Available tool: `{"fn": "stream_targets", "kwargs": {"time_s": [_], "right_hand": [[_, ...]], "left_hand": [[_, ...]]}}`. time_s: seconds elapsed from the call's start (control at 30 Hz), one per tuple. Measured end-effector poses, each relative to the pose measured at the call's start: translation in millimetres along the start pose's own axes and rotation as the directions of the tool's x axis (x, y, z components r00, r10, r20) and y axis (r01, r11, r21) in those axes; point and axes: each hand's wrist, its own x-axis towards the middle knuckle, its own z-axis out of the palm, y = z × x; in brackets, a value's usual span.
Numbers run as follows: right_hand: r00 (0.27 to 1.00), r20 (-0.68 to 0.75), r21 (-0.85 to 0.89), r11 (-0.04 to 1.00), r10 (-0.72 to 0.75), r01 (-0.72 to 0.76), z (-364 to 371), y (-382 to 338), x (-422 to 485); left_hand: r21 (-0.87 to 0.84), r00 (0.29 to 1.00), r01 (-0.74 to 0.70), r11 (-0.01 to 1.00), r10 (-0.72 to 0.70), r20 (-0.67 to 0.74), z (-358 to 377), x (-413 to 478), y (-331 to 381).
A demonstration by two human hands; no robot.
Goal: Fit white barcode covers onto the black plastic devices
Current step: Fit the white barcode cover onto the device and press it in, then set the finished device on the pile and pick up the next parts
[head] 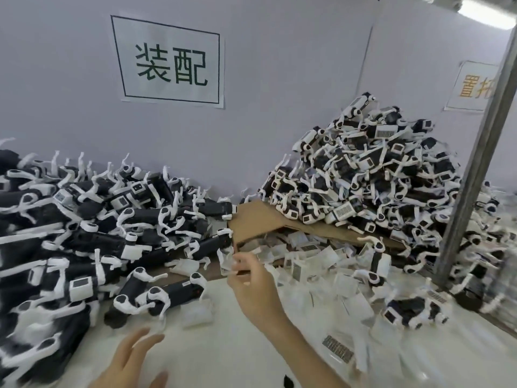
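Note:
A big heap of black plastic devices with white straps fills the left of the table. A taller heap of devices with white barcode covers fitted rises at the back right. Loose white barcode covers lie spread in the middle, spilling from under a cardboard flap. My right hand reaches forward and pinches one white cover at its fingertips, near the cardboard's corner. My left hand hovers low at the front, fingers spread, holding nothing.
A brown cardboard sheet lies between the two heaps. A grey metal post stands at the right. The wall behind carries a printed sign. The white tabletop shows in front; a barcode cover lies at the front right.

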Motion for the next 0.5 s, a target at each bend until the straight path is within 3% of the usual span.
{"fn": "stream_targets", "kwargs": {"time_s": [0.07,0.17,0.27,0.37,0.5], "right_hand": [[0.998,0.068,-0.036,0.999,0.012,-0.010,25,30,-38],[0.999,0.044,-0.139,0.990,0.006,0.000,36,49,-38],[0.996,0.081,-0.193,0.980,-0.036,0.051,41,55,-47],[0.994,0.079,-0.192,0.977,-0.078,0.092,40,52,-45],[0.974,0.218,-0.300,0.945,-0.066,0.131,45,42,-35]], "left_hand": [[-0.058,0.992,0.047,0.997,-0.040,0.120,-4,5,21],[0.030,0.950,0.139,0.990,-0.142,0.279,-9,3,24],[0.124,0.903,0.234,0.964,-0.263,0.341,-8,-3,22],[0.141,0.907,0.212,0.967,-0.249,0.340,-8,-6,21],[0.132,0.913,0.208,0.969,-0.241,0.329,-8,-10,19]]}}
